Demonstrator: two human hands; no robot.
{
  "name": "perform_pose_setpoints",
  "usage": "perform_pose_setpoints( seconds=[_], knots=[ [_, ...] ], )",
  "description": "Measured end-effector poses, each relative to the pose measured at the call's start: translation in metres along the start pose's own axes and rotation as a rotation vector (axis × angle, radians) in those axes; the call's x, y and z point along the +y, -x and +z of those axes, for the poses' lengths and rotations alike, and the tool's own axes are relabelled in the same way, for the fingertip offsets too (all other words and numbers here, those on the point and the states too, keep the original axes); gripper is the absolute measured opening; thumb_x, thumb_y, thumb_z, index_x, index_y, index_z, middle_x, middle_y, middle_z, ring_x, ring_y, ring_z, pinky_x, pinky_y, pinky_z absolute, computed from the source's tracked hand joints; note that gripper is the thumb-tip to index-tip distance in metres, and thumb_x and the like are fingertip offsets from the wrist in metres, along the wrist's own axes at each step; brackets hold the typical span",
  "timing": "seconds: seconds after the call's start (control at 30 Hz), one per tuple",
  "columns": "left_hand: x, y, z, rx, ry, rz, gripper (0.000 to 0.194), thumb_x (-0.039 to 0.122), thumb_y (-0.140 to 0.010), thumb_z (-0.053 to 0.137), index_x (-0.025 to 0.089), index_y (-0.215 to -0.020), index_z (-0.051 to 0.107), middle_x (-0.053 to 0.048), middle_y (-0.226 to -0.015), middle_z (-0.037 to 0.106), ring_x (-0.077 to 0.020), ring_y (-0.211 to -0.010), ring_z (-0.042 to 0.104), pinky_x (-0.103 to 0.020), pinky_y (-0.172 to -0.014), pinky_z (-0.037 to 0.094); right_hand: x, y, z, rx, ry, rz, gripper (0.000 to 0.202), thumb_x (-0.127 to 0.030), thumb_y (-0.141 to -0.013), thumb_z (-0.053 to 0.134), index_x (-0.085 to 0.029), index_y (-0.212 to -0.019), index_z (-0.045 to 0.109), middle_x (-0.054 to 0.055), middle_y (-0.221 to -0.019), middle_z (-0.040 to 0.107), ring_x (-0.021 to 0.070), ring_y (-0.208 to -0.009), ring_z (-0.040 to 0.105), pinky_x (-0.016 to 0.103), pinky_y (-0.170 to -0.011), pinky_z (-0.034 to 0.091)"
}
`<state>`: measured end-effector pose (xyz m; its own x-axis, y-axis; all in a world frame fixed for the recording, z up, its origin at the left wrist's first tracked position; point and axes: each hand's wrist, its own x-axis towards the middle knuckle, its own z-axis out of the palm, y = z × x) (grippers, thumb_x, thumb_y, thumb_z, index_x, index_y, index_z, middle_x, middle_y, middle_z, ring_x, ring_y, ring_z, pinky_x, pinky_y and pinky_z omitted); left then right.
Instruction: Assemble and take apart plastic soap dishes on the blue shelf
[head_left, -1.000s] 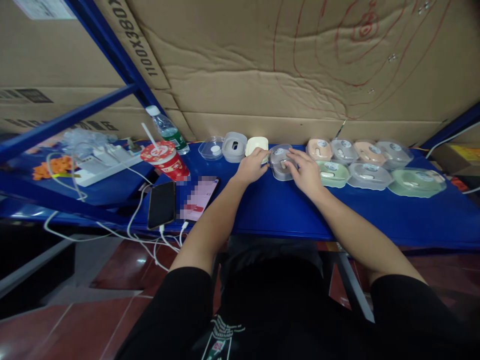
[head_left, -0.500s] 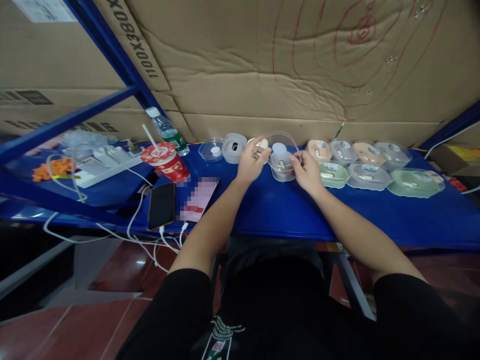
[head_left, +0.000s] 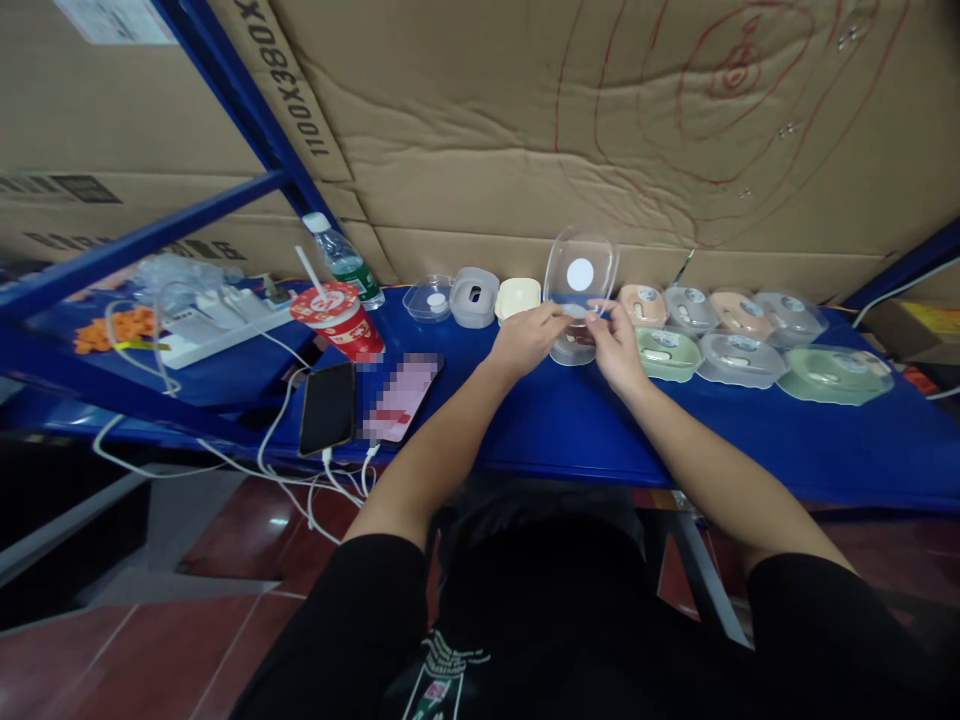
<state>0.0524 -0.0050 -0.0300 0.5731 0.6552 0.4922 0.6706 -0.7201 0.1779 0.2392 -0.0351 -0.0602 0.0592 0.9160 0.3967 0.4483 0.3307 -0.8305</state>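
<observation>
Clear lid [head_left: 579,247] held upright between two hands

Nearest, the left hand [head_left: 529,338] and right hand [head_left: 621,350] pinch the lower corners of the lid, fingers closed on its near edge. Just below sits a small tinted container [head_left: 574,352] on the blue table [head_left: 555,430]; the lid stands above it, in front of the cardboard [head_left: 450,180]. It looks light and thin-walled, likely springy plastic, smooth enough to slip and perhaps prone to cracking if bent hard. The rim seems the best hold, one side per hand, away from the white round sticker [head_left: 580,274].

Half a second ago the lid lay tilted over the container; now it is swung up nearly vertical. The left fingers have moved off the cream tub [head_left: 518,296], leaving more of it visible.
</observation>
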Motion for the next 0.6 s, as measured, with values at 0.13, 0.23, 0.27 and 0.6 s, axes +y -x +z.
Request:
perform_pose_setpoints(
  seconds=[0.13, 0.23, 0.27, 0.6],
  knots=[
    [-0.035, 0.001, -0.016, 0.168, 0.021, -0.246, 0.032, 0.017, -0.111, 0.045, 0.022, -0.127, 0.072, -0.011, -0.132, 0.069, -0.0232, -0.121, 0.068, -0.037, -0.106, 0.057, -0.013, 0.011, -0.006, -0.118, 0.118, -0.131, 0.068, -0.062, -0.109, 0.043, -0.024, -0.164, 0.036, 0.018, -0.143, 0.074, 0.0327, -0.132, 0.072, 0.056, -0.109, 0.059],
    [-0.068, 0.006, -0.031, 0.345, -0.018, -0.515, 0.025, 0.015, -0.108, 0.047, 0.018, -0.123, 0.067, -0.015, -0.133, 0.063, -0.0272, -0.128, 0.064, -0.044, -0.117, 0.051, -0.018, 0.016, -0.007, -0.212, 0.277, -0.215, 0.074, -0.06, -0.103, 0.057, -0.02, -0.164, 0.041, 0.02, -0.154, 0.067, 0.0372, -0.142, 0.064, 0.062, -0.116, 0.054],
    [-0.078, 0.009, -0.035, 0.376, -0.033, -0.596, 0.022, 0.02, -0.107, 0.052, 0.018, -0.125, 0.065, -0.017, -0.135, 0.061, -0.0301, -0.132, 0.062, -0.046, -0.119, 0.049, -0.019, 0.017, -0.007, -0.235, 0.318, -0.234, 0.074, -0.058, -0.102, 0.059, -0.019, -0.163, 0.044, 0.02, -0.156, 0.065, 0.0381, -0.145, 0.061, 0.062, -0.117, 0.052],
    [-0.106, 0.028, -0.042, 0.385, -0.086, -1.077, 0.018, 0.021, -0.098, 0.062, 0.019, -0.115, 0.067, -0.023, -0.151, 0.055, -0.0421, -0.141, 0.055, -0.062, -0.116, 0.045, -0.017, 0.017, -0.004, -0.3, 0.473, -0.278, 0.065, -0.05, -0.102, 0.062, -0.021, -0.16, 0.052, 0.016, -0.157, 0.063, 0.0372, -0.15, 0.057, 0.061, -0.124, 0.047]
  ],
)
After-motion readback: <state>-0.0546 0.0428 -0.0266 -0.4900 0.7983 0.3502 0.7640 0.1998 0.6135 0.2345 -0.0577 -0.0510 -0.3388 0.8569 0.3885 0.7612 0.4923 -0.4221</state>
